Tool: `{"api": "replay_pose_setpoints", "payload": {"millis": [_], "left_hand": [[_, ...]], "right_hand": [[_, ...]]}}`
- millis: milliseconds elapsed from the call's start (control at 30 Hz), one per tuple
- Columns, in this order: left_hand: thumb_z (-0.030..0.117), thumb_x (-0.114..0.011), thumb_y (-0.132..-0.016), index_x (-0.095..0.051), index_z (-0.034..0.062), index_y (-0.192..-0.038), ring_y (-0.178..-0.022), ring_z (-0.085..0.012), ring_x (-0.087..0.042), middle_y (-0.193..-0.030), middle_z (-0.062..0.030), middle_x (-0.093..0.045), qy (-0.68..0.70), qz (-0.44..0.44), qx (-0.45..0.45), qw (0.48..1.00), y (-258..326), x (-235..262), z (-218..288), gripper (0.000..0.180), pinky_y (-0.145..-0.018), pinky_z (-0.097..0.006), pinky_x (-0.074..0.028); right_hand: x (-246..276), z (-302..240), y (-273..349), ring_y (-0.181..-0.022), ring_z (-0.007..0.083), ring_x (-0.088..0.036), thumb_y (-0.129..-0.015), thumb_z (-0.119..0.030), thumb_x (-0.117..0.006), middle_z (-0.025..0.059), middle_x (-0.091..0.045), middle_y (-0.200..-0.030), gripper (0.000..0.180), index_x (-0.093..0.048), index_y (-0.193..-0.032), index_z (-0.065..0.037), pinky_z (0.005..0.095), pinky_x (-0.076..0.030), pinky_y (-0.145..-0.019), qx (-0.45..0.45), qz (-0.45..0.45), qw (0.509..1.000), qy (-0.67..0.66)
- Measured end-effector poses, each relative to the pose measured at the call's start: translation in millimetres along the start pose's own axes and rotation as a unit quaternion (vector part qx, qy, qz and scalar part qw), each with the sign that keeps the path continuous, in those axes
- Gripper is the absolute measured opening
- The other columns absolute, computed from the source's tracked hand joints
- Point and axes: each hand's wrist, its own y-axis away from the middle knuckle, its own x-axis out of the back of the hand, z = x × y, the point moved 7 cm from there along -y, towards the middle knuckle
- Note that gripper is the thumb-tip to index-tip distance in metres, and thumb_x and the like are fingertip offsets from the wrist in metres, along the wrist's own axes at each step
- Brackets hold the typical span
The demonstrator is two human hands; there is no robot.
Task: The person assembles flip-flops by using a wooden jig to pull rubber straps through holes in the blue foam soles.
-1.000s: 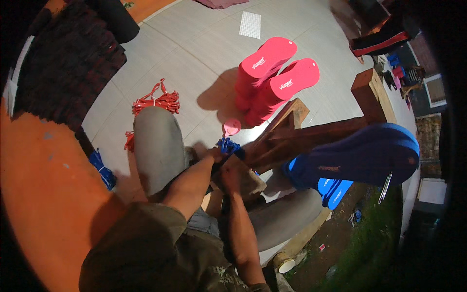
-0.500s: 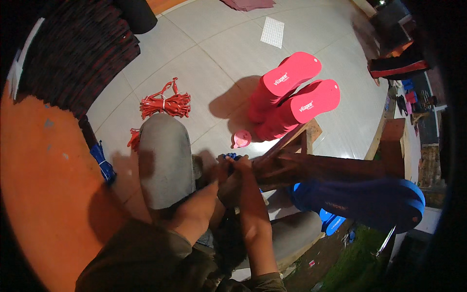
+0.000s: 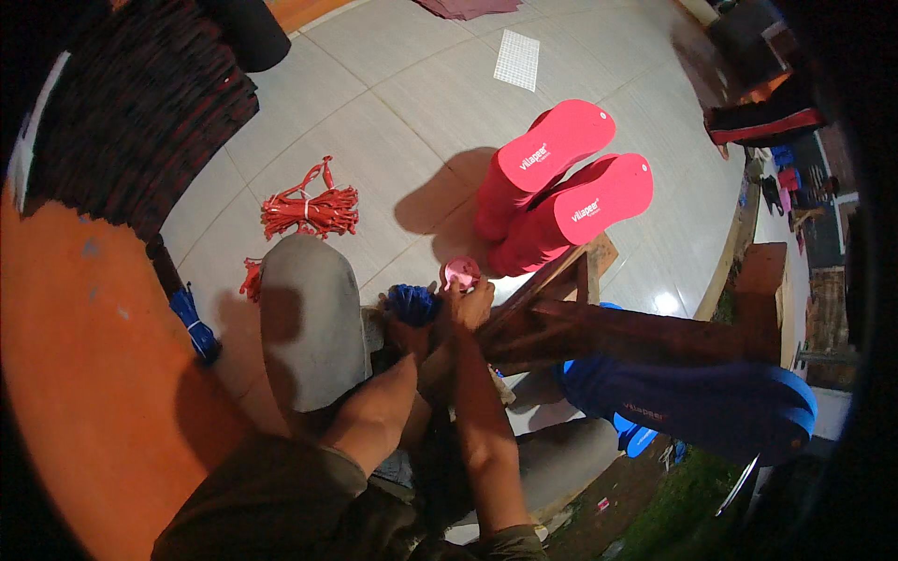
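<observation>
My left hand is closed around a bundle of blue sandal straps, held low between my knees. To its right, my right hand reaches to a small pink cup on the tiled floor. Its fingers are bent at the cup's near rim, and what they pinch is too small to make out. Behind the cup, pink sandal soles stand in two stacks. A bundle of red straps, tied with a white band, lies on the floor beyond my left knee.
A wooden frame stands at my right, with dark blue soles over its near side. Black sheets are piled at the far left. Another blue strap bundle lies by the orange surface. A white grid sheet lies farther off.
My hands have come apart. The right hand has moved forward to the pink cup, while the left keeps the blue straps, now more in view. The view has shifted slightly.
</observation>
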Motion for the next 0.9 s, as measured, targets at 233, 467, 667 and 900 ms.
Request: {"api": "replay_pose_setpoints", "payload": {"millis": [233, 467, 667, 900], "left_hand": [[0.022, -0.076, -0.055, -0.032, -0.0012, -0.123, -0.112, -0.0382, -0.035, -0.119, -0.0237, -0.037, 0.020, -0.084, 0.077, 0.993, -21.3, -22.5, -15.8, 0.084, -0.097, -0.044, -0.026], [0.027, -0.076, -0.057, -0.035, -0.0015, -0.121, -0.108, -0.0354, -0.040, -0.114, -0.0208, -0.044, -0.044, -0.094, -0.014, 0.995, -26.6, -23.3, 2.0, 0.081, -0.093, -0.045, -0.031], [0.042, -0.076, -0.052, -0.033, -0.0003, -0.123, -0.104, -0.0303, -0.046, -0.111, -0.0171, -0.046, -0.174, -0.113, 0.029, 0.978, -25.6, -16.0, 58.8, 0.093, -0.088, -0.041, -0.037], [0.041, -0.073, -0.053, -0.023, 0.0006, -0.128, -0.110, -0.0303, -0.041, -0.119, -0.0165, -0.039, -0.306, -0.122, -0.029, 0.944, -44.7, -30.7, 54.0, 0.099, -0.090, -0.040, -0.037]], "right_hand": [[-30.9, 5.3, -19.7, -0.103, 0.0370, -0.044, -0.059, -0.035, -0.075, 0.0212, -0.041, -0.114, 0.072, -0.041, -0.109, 0.004, 0.0432, -0.045, -0.082, -0.041, -0.082, 0.986, 0.140], [-3.7, 12.8, -16.3, -0.099, 0.0354, -0.046, -0.058, -0.027, -0.076, 0.0193, -0.046, -0.105, 0.066, -0.042, -0.108, -0.001, 0.0431, -0.044, -0.080, -0.044, -0.040, 0.992, 0.114], [67.1, -1.0, 13.4, -0.095, 0.0364, -0.047, -0.050, -0.024, -0.078, 0.0163, -0.046, -0.104, 0.070, -0.043, -0.107, -0.002, 0.0442, -0.041, -0.080, -0.057, 0.077, 0.995, 0.021], [209.1, -131.6, -21.5, -0.097, 0.0367, -0.047, -0.057, -0.026, -0.076, 0.0205, -0.047, -0.104, 0.070, -0.044, -0.114, -0.002, 0.0420, -0.041, -0.082, 0.123, 0.230, 0.964, 0.043]]}}
